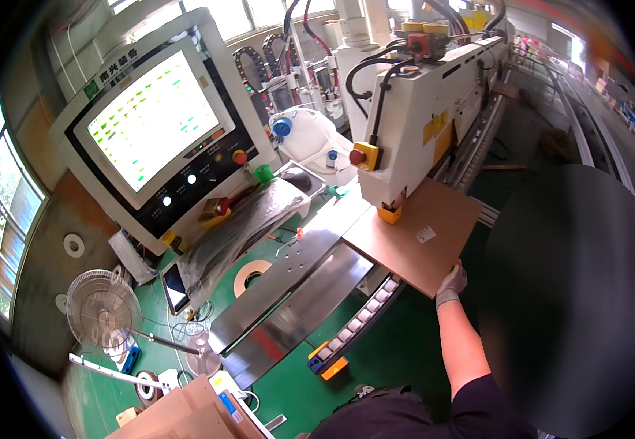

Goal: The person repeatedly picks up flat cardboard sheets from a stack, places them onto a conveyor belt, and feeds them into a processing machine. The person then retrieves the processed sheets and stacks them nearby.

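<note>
At the machine's metal counter (310,278), the gloved right hand (450,284) grips the brown board's (412,234) near corner, seemingly thumb on top; the left hand is out of view.

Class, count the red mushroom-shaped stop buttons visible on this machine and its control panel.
2: one red button on the control panel beside the screen, one red button on the machine head above the board. Others may be hidden.

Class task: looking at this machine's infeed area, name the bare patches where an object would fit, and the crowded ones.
Bare: the steel infeed table between the tape roll and brown panel; also the panel's near half by the gloved right hand. Crowded: the ledge under the control screen, and around the desk fan.
</note>
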Demonstrator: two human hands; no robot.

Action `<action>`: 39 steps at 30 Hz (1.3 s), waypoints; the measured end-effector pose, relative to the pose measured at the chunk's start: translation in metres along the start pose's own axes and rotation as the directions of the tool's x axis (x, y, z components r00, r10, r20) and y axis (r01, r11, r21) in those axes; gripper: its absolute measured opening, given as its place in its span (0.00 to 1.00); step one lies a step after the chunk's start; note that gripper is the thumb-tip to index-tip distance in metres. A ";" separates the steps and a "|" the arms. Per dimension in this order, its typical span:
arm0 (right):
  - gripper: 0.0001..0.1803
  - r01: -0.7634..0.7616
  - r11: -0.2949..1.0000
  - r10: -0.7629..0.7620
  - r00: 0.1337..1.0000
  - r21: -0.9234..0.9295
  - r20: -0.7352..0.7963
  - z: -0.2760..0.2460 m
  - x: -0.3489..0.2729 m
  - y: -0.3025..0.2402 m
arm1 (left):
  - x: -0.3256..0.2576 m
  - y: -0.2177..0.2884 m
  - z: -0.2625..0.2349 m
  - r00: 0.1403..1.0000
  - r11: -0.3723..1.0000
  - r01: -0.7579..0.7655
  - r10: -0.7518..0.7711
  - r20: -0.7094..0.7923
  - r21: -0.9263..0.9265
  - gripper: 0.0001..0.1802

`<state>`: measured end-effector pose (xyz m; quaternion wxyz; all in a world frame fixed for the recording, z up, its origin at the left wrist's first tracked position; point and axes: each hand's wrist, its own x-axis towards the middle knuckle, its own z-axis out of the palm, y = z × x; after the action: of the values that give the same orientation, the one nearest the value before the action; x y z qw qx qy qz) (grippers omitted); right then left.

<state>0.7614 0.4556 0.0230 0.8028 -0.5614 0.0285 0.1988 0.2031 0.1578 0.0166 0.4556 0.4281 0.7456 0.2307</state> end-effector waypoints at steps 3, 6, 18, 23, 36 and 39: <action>0.21 -0.033 0.987 0.024 0.998 0.158 0.061 0.009 0.008 -0.003 | 0.006 0.016 0.002 0.999 0.998 -0.053 0.053 0.009 0.013 0.22; 0.17 -0.066 0.998 0.064 0.993 0.010 0.100 0.004 0.016 0.006 | 0.015 0.033 0.011 0.992 0.993 -0.114 0.113 0.050 0.026 0.22; 0.07 0.793 0.562 -0.444 0.530 -0.236 0.722 -0.002 -0.166 0.000 | 0.016 0.054 0.013 0.977 0.970 -0.213 0.210 0.040 0.118 0.22; 0.07 0.941 0.339 0.007 0.001 -0.003 1.000 0.011 -0.267 -0.014 | 0.004 0.045 0.002 0.979 0.966 -0.200 0.205 -0.016 0.162 0.21; 0.09 0.980 0.180 -0.052 -0.075 0.083 0.996 0.004 -0.325 0.011 | -0.196 -0.160 -0.118 0.434 0.650 -0.206 -0.609 -0.664 -0.731 0.14; 0.10 0.981 0.183 -0.038 -0.062 0.068 0.997 -0.005 -0.315 0.047 | -0.242 -0.171 -0.129 0.275 0.426 -0.273 -0.825 -0.494 -0.863 0.12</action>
<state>0.4565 0.3749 0.0639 0.3006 -0.5474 -0.7796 0.0465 0.0701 -0.1317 0.0696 0.1291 -0.2452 0.7069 0.6508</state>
